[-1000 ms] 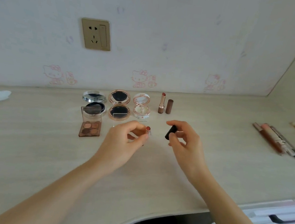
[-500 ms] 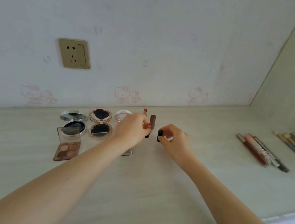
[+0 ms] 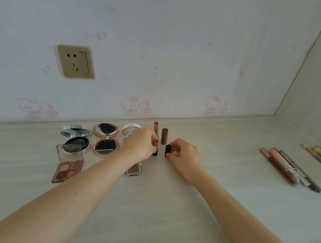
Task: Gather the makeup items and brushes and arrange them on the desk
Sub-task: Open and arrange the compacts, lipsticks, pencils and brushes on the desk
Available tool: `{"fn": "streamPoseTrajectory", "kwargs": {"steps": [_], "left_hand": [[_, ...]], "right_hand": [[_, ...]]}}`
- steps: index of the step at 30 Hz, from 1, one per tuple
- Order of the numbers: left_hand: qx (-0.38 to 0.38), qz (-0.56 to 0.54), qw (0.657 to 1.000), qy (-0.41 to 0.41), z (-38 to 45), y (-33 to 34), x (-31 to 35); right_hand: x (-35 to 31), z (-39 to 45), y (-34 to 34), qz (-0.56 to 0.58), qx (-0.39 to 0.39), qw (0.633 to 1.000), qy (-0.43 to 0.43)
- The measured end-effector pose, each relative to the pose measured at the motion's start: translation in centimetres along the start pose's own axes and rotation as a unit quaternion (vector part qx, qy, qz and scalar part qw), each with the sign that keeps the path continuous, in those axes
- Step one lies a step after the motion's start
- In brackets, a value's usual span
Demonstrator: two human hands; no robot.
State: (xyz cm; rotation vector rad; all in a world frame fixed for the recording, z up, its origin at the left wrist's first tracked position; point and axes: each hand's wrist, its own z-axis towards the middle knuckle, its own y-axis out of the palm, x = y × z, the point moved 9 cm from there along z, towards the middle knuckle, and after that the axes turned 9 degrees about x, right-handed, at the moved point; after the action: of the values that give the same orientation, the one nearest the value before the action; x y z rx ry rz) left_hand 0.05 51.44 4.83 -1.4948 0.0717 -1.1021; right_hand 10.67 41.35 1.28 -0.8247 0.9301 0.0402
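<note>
Soft, even daylight, faint shadows; wide-angle bending and slight blur at edges.

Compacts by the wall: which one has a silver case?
The leftmost compact, nearest the wall socket. Its lid is silver; the other two round compacts have rose-gold or pink rims.

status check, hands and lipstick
Left hand holds open lipstick upright on desk. Right hand pinches black cap. Nothing blocking.

I can read no text, brand or number anywhere. The only signs are pink cartoon-cat prints on the far wall (image 3: pixel 164 42), one (image 3: pixel 131 106) behind the compacts and another (image 3: pixel 214 104) further right; any lettering on the makeup is too small to read.
</note>
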Motion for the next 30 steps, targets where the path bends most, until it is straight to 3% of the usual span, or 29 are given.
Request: {"fn": "streamPoseTrajectory", "kwargs": {"steps": [19, 30], "left_hand": [[0.045, -0.001, 0.999, -0.019, 0.3, -0.3, 0.2], [0.022, -0.002, 0.999, -0.026, 0.2, 0.0, 0.0]], "right_hand": [[-0.5, 1.3, 0.6, -0.087, 0.012, 0.996, -0.011], [-0.4, 1.2, 0.5, -0.093, 0.001, 0.996, -0.016]]}}
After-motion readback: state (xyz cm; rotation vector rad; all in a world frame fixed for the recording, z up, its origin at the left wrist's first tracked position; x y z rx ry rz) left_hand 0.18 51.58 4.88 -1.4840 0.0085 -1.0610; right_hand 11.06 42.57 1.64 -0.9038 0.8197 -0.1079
